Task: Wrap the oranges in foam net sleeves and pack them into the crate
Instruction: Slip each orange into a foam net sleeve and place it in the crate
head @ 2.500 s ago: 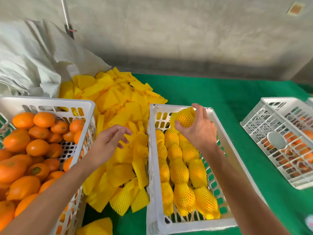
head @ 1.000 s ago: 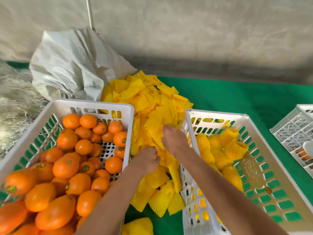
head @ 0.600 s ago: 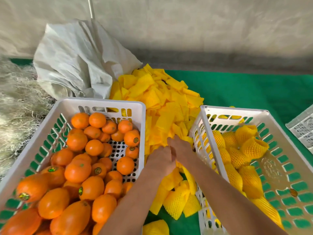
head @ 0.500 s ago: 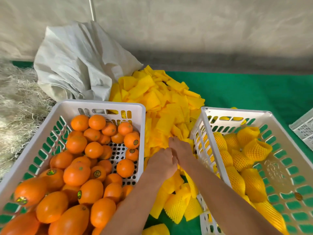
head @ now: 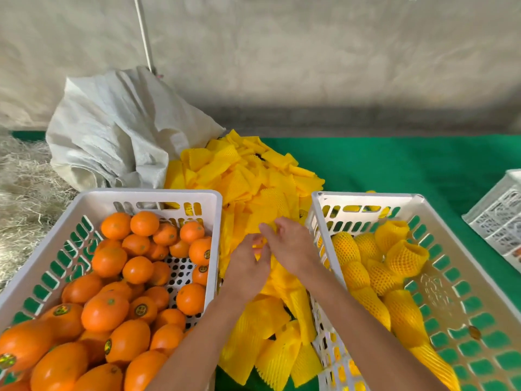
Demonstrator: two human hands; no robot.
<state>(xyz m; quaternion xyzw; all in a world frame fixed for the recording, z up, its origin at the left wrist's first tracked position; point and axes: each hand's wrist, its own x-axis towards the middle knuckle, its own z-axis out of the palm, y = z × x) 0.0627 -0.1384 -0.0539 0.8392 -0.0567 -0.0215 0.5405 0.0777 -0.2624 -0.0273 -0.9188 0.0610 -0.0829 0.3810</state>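
Note:
A white crate point(head: 214, 210) on the left holds several bare oranges point(head: 138, 269). The white crate point(head: 366, 197) on the right holds several oranges wrapped in yellow foam net sleeves point(head: 406, 256). Between the crates lies a heap of flat yellow foam sleeves point(head: 253, 176). Both hands meet over this heap. My left hand point(head: 248, 263) and my right hand point(head: 290, 244) have fingers curled into the sleeves and pinch one sleeve point(head: 258, 248) between them. How much of that sleeve is lifted stays hidden under the fingers.
A crumpled white woven sack point(head: 118, 128) lies behind the left crate, with straw point(head: 22, 187) to its left. Green cloth point(head: 394, 165) covers the table. Another white crate point(head: 496, 218) stands at the right edge. A grey wall rises behind.
My right hand left the wrapped orange in the right crate and came to the sleeve heap beside my left hand. Both now work at one sleeve; the view swung left.

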